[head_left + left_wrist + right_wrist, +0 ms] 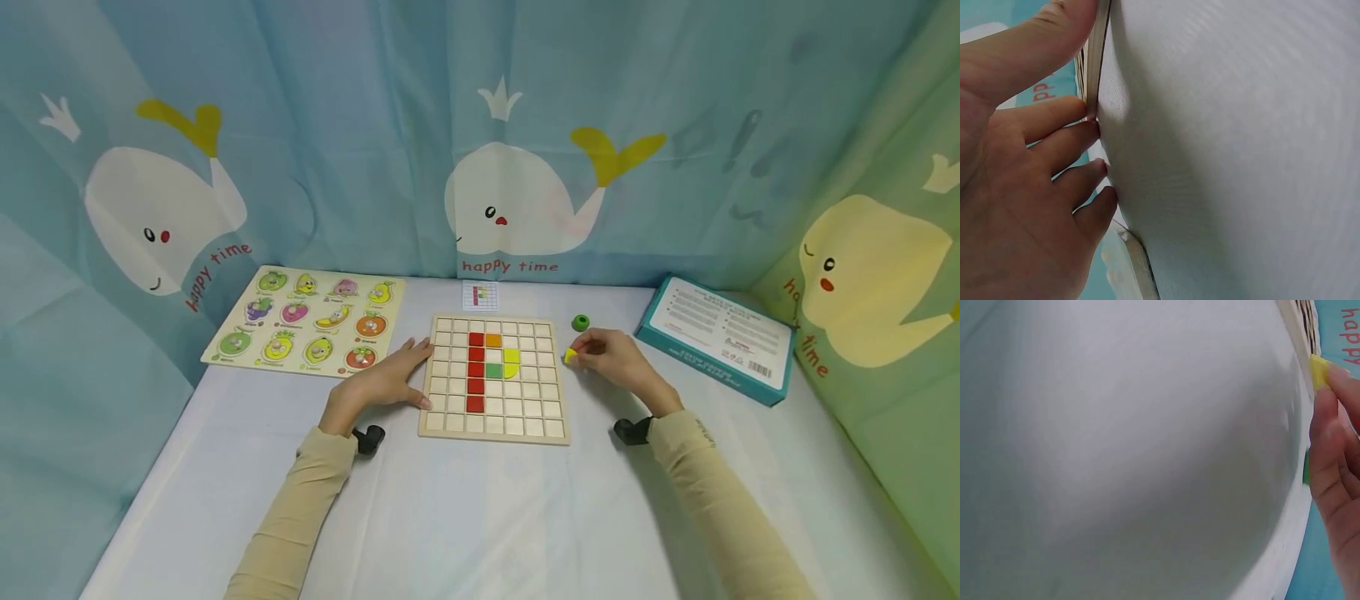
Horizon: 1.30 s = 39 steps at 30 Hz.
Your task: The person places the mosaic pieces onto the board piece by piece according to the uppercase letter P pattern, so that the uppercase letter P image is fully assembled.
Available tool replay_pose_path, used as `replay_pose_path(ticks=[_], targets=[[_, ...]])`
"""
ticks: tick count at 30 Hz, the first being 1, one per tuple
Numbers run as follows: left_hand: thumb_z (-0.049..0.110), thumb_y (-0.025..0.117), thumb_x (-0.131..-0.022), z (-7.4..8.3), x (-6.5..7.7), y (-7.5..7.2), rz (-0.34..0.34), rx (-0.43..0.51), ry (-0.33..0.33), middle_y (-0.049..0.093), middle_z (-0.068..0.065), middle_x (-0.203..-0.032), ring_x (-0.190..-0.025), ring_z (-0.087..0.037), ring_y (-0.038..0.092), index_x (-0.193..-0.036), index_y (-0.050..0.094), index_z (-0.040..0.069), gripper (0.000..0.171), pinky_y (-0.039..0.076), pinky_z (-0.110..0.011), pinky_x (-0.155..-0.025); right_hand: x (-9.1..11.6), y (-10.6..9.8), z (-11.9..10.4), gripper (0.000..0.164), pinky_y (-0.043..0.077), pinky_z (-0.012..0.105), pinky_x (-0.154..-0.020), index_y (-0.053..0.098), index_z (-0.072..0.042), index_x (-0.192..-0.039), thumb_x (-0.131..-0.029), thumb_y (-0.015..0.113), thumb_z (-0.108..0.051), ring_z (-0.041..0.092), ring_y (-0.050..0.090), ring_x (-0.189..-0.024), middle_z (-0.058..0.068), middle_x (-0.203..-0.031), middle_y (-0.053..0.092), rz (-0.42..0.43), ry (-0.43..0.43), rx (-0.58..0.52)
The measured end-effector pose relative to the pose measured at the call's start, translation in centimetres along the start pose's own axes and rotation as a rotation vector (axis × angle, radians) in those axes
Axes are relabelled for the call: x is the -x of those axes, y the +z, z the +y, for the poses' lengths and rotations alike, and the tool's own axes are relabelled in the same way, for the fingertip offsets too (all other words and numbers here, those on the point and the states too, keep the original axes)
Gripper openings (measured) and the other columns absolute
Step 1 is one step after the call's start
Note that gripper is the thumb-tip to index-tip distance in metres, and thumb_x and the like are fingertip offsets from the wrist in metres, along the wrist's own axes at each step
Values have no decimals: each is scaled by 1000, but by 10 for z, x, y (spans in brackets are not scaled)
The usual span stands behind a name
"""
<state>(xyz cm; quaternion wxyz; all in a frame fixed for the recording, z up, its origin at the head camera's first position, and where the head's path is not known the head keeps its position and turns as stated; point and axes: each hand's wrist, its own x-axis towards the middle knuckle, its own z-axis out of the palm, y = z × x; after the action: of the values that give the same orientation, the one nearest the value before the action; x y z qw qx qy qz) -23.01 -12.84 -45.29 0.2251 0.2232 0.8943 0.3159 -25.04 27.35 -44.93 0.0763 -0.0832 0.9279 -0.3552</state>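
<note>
A wooden grid board (496, 441) lies flat on the table. On it a column of red squares (476, 372) stands left of an orange square (493, 341), a green square (494, 371) and yellow pieces (511, 362), the lower one rounded. My left hand (381, 383) touches the board's left edge with spread thumb and fingers, which the left wrist view (1035, 187) shows along the rim. Just off the board's right edge, my right hand (611, 358) pinches a small yellow block (571, 356) between thumb and fingertips; the fingers partly cover the block (1319, 370).
Behind the board lies a small pattern card (480, 296). A green bead-like piece (581, 322) sits beyond my right hand. The fruit puzzle board (300, 321) is at the left, a teal box (716, 337) at the right. A whale-print curtain (375, 167) hangs behind.
</note>
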Motion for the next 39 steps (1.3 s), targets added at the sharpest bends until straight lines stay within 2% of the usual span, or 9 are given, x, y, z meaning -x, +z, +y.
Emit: replay_pose_path(ticks=[7, 12, 20, 29, 39], targets=[[20, 84, -85, 4, 1, 1, 3, 10, 3, 10, -15, -173, -160, -38, 1, -163, 22, 0, 101, 11, -54, -129, -13, 9, -15, 17, 55, 32, -66, 70, 2, -111, -96, 69, -5, 24, 67, -78, 18, -99, 71, 0, -13, -72], [22, 84, -85, 4, 0, 1, 2, 13, 1, 11, -15, -173, -160, -38, 1, -163, 22, 1, 102, 11, -54, -129, -23, 15, -29, 14, 58, 37, -71, 71, -1, -110, -98, 67, -6, 25, 69, -81, 16, -101, 72, -26, -32, -83], [22, 84, -86, 4, -2, 4, -7, -2, 1, 10, -14, -173, -160, -37, 0, -163, 22, 2, 101, 11, -53, -129, -35, 27, -44, 15, 55, 29, -70, 70, 0, -111, -99, 66, -8, 23, 66, -82, 19, -106, 74, -64, -19, -108], [21, 84, -86, 10, 1, 4, -9, 2, -14, 10, -13, -173, -160, -36, 1, -164, 22, 2, 101, 10, -53, -129, -42, 39, -54, 13, 54, 34, -80, 73, -6, -108, -98, 69, -14, 26, 64, -92, 13, -107, 73, -60, -30, -50], [21, 84, -86, 8, -3, 9, -17, 5, -20, 10, -10, -174, -161, -32, 0, -164, 22, 4, 101, 10, -50, -130, -44, 45, -55, 13, 54, 39, -87, 76, -6, -105, -99, 69, -15, 25, 65, -94, 12, -104, 74, -57, -36, 14]])
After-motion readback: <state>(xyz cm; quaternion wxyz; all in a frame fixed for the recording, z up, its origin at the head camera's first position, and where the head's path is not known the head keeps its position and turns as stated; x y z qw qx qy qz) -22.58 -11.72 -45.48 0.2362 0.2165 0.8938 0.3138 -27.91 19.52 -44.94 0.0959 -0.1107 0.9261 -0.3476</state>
